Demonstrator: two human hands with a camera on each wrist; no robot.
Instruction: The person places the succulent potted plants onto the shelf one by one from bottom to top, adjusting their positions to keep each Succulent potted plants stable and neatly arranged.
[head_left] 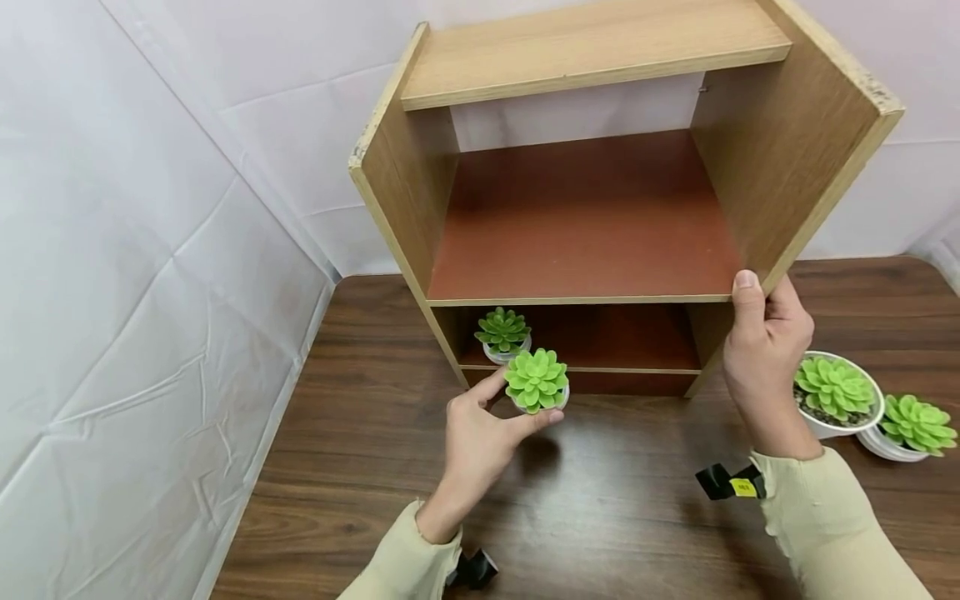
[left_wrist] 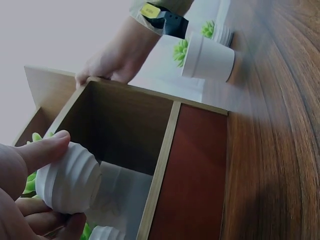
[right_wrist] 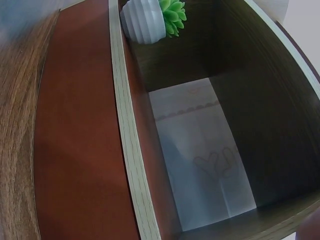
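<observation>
My left hand point(head_left: 480, 440) holds a small potted succulent point(head_left: 536, 381) between thumb and fingers, in front of the lower compartment of a wooden shelf point(head_left: 592, 229). Its ribbed white pot point(left_wrist: 70, 179) shows up close in the left wrist view. A second succulent point(head_left: 502, 329) stands inside that compartment at its left end, and its pot point(right_wrist: 143, 21) tops the right wrist view. My right hand point(head_left: 768, 354) grips the front edge of the shelf's right side panel, thumb at the middle board's corner. Part of the held pot is hidden by the fingers.
Right of the shelf, a larger white pot with a succulent point(head_left: 836, 392) stands on the brown wooden table point(head_left: 600, 517). A smaller potted succulent point(head_left: 911, 427) is beside it. White sheeting point(head_left: 150, 275) hangs behind and to the left.
</observation>
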